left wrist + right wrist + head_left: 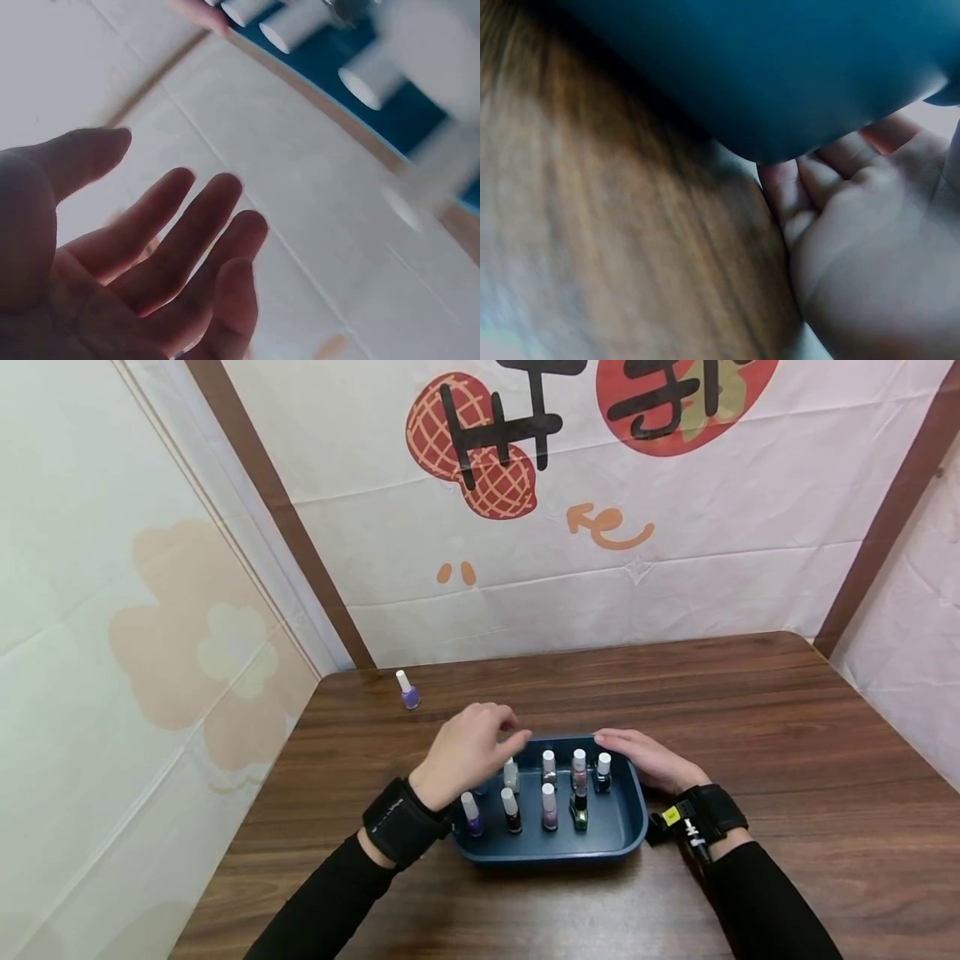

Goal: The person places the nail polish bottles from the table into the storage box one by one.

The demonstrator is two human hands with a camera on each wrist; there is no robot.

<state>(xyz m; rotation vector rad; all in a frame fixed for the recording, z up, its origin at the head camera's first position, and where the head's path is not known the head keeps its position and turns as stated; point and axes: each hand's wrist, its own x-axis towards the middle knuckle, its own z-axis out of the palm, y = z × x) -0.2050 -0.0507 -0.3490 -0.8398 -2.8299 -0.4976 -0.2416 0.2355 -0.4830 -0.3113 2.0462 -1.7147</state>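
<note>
A dark blue tray (603, 847) on the table holds several small nail polish bottles, most with white caps, standing upright or slightly tilted. Among them are a green bottle (579, 814) with a dark cap, a lilac bottle (550, 817) and a purple bottle (474, 822). My left hand (468, 747) hovers over the tray's left side, fingers loosely bent and holding nothing; it hides part of that side. In the left wrist view, the left palm and fingers (180, 240) are bare. My right hand (652, 760) rests against the tray's far right corner, fingertips touching its outer side and rim.
Another purple nail polish bottle (409, 695) with a white cap stands alone near the table's far left corner. Printed cloth (337, 510) hangs behind the wooden table (787, 760) and along both sides.
</note>
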